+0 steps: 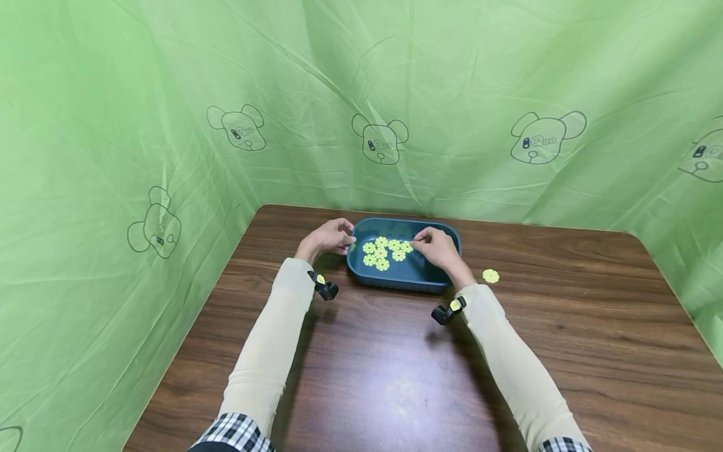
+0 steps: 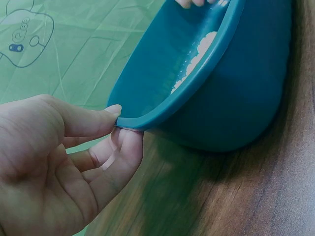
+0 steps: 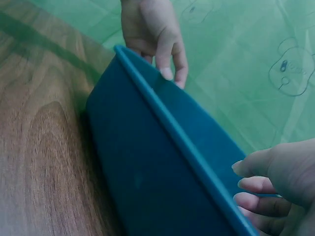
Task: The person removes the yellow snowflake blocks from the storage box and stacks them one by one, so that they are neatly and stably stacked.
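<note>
A dark blue plastic basin point(image 1: 395, 280) stands near the back of the table, with several flat yellow flower-shaped pieces point(image 1: 381, 265) on its floor. At the basin's left end my left hand point(image 1: 329, 237) pinches the rim; the left wrist view has the thumb point(image 2: 114, 110) on top and curled fingers beneath. My right hand point(image 1: 437, 249) reaches over the basin's right part, fingertips right at the rightmost flower piece point(image 1: 407, 247). In the right wrist view, its loosely bent fingers point(image 3: 248, 200) and thumb are apart, and no piece shows between them.
One more yellow flower piece point(image 1: 491, 276) lies on the wooden table point(image 1: 570, 326), right of the basin. A green curtain point(image 1: 452, 75) printed with bear heads hangs behind the table and along its left side. Black wrist cameras point(image 1: 450, 311) sit on both forearms.
</note>
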`<state>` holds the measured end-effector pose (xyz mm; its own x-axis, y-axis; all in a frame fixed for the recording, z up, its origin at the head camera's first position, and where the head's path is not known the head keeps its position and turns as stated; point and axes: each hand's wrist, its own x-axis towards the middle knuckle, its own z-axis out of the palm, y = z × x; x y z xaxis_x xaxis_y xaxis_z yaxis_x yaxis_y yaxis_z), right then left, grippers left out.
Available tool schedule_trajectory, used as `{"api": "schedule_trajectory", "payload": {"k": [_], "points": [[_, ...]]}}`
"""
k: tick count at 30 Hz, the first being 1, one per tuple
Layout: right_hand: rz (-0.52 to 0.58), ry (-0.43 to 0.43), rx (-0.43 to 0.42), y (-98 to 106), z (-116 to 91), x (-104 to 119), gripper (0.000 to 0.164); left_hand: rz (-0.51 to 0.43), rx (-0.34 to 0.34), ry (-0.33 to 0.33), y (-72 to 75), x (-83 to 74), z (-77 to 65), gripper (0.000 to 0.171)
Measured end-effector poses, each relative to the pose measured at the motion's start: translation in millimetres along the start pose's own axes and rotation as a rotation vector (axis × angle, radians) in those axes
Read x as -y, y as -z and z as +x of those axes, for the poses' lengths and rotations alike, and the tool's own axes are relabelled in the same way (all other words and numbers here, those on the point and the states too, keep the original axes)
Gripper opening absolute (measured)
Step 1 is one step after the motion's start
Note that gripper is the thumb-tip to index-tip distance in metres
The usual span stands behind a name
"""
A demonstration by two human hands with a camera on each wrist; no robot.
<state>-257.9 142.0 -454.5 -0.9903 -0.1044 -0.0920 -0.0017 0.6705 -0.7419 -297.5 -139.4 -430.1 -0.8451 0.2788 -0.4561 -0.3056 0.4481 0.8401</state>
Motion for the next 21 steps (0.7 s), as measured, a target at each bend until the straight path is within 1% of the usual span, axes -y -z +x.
{"api": "schedule_trajectory", "payload": {"k": [5,10,17,21], "points": [[-0.03,-0.014,0.031,-7.2,8.6,-2.1,0.025,0.004,-0.003,0.002,-0.7,-0.2,-0.9,0.033],[-0.108,-0.032,0.063,-9.3,13.2,-0.5,0.028,0.008,-0.002,0.002,-1.0,0.0,-1.3,0.034],[-0.226,-0.01,0.15,-9.7,20.9,-1.0,0.04,0.007,-0.002,0.003,0.0,-0.4,0.0,0.035],[-0.286,0.007,0.174,-9.2,24.4,-0.5,0.041,0.001,-0.001,0.006,-0.2,-1.1,0.2,0.035]]}}
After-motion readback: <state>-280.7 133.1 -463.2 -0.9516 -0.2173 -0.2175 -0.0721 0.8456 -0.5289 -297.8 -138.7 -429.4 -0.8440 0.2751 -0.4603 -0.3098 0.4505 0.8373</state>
